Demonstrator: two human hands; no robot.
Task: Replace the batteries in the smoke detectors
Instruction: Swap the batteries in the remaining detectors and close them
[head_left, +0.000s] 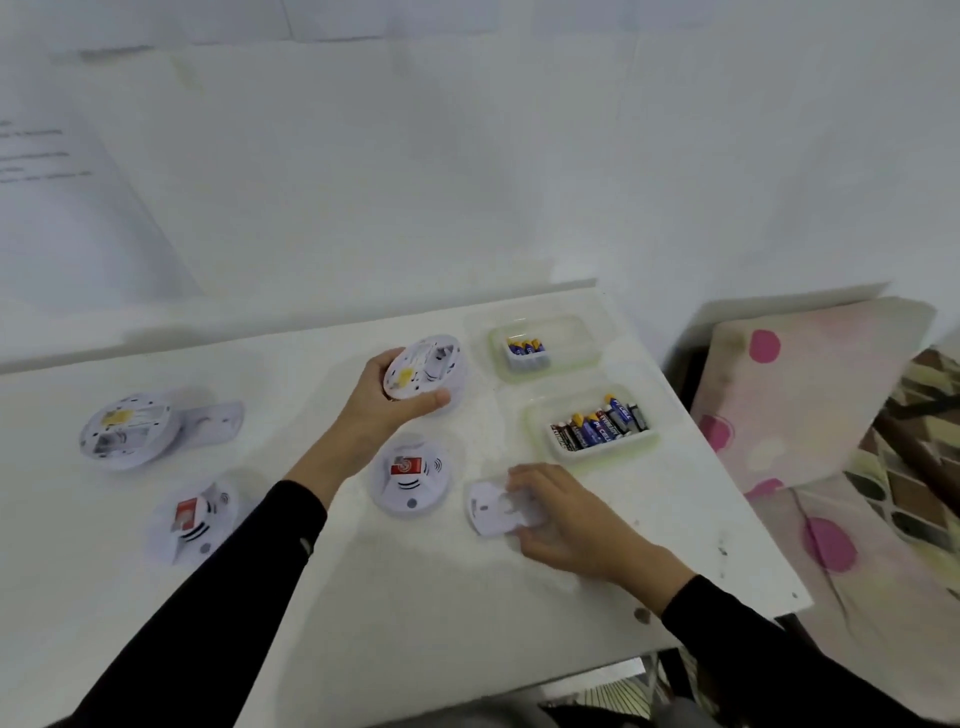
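My left hand (387, 408) grips a white round smoke detector (423, 374) above the table, its back side turned up with the battery bay showing. My right hand (556, 512) rests on a white back cover plate (491, 512) lying flat on the table. Another detector (410, 475) lies face up between my hands, showing a red label. A third detector (195, 514) with a red label sits at the lower left. A fourth detector (124, 428) lies back side up at the far left, its cover (215, 423) beside it.
Two clear plastic tubs stand at the right of the white table (415, 597): the far tub (545, 345) holds a few batteries, the near tub (592, 428) holds several. The table's right edge borders a floral cushion (810, 395). A white wall rises behind.
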